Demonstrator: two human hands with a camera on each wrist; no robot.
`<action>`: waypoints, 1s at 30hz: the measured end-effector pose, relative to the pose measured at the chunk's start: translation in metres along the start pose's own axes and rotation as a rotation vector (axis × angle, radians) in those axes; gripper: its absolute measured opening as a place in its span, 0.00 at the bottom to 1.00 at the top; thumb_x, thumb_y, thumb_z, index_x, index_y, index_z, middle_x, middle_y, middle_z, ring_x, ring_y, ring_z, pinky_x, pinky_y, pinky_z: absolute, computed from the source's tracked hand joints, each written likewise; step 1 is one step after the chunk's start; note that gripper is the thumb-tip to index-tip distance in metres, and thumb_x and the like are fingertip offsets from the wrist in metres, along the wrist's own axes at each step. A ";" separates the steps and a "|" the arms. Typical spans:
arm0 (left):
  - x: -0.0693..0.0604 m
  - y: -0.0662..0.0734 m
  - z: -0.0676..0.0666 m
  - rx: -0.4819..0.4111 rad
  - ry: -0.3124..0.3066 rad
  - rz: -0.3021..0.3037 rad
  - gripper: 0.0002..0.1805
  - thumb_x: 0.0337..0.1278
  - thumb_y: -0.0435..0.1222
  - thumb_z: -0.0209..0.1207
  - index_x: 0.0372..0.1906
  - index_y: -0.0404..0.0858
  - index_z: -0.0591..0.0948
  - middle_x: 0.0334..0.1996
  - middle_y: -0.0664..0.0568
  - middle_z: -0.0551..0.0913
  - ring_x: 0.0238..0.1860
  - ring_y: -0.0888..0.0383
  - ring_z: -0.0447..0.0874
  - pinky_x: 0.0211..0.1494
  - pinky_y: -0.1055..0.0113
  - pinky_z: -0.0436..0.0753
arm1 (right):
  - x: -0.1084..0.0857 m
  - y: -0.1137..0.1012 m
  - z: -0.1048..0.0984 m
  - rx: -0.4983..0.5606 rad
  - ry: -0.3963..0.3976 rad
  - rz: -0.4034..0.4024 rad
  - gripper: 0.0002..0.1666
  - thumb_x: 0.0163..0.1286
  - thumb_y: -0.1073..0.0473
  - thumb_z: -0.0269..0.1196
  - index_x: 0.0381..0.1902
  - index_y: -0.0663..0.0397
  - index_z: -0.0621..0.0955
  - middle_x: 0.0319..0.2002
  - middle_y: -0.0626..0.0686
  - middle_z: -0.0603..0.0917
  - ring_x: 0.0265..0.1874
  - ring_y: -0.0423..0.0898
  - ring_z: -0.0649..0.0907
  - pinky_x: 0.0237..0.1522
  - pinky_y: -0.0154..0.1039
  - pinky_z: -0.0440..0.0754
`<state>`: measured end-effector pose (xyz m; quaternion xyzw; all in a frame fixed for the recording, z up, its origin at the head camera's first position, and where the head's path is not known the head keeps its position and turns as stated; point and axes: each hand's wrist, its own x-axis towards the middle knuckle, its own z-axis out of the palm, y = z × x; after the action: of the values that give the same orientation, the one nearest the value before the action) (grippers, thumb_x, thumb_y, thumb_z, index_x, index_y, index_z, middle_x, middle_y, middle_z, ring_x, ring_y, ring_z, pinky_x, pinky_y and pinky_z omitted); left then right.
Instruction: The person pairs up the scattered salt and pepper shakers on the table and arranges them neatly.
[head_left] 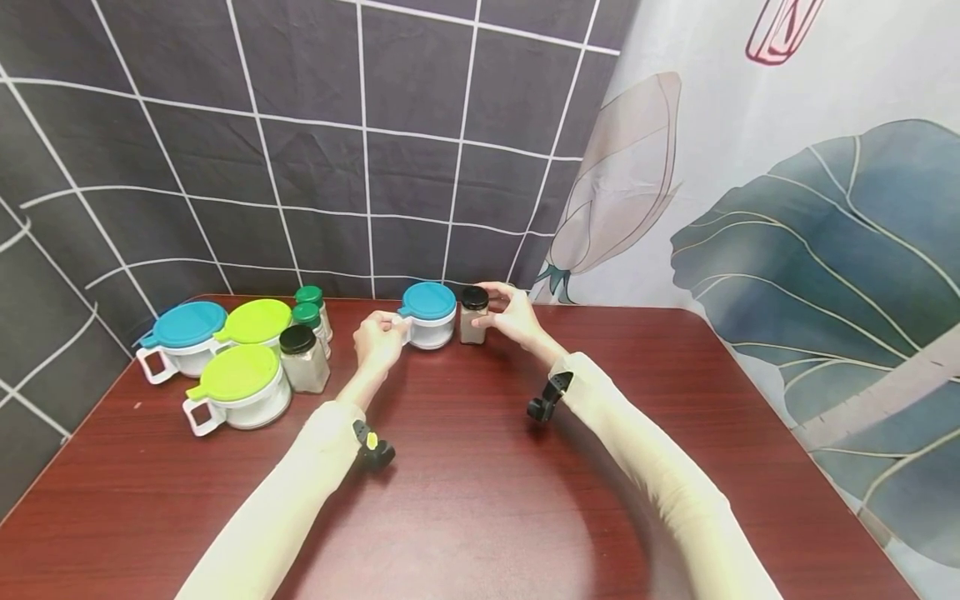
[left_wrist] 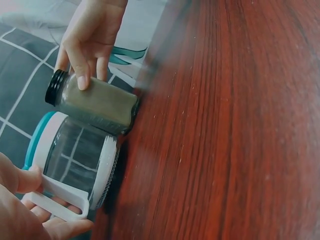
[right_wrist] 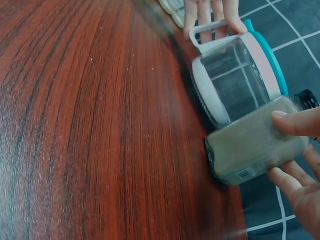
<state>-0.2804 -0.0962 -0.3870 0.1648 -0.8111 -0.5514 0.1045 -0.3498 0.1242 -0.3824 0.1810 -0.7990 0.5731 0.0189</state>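
Note:
A clear seasoning container with a blue lid (head_left: pixel 430 321) and white handle stands at the back of the table. My left hand (head_left: pixel 378 342) holds its handle (left_wrist: pixel 62 195) between thumb and fingers. Right beside it is a square glass spice jar (head_left: pixel 472 327) with a black cap, filled with greyish powder. My right hand (head_left: pixel 516 318) grips this jar, the thumb on one side and fingers on the other, as the right wrist view shows. The jar and the container stand side by side, very close together; both appear upright on the table.
At the left stand another blue-lidded container (head_left: pixel 187 333), two green-lidded containers (head_left: pixel 251 387), a black-capped jar (head_left: pixel 306 367) and two green-capped bottles (head_left: pixel 310 315). Behind the reddish-brown table (head_left: pixel 465 483) hangs a dark grid-patterned cloth (head_left: pixel 300 158).

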 end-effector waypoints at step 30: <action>0.001 -0.004 0.008 0.015 -0.045 0.052 0.12 0.62 0.38 0.59 0.48 0.37 0.79 0.47 0.39 0.85 0.53 0.42 0.79 0.56 0.50 0.74 | 0.003 0.007 -0.008 -0.097 -0.043 -0.029 0.35 0.51 0.75 0.69 0.60 0.65 0.75 0.55 0.66 0.79 0.54 0.61 0.80 0.60 0.50 0.76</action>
<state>-0.2831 -0.0913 -0.3934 0.1322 -0.8213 -0.5461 0.0994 -0.3564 0.1327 -0.3857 0.2038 -0.8233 0.5295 0.0189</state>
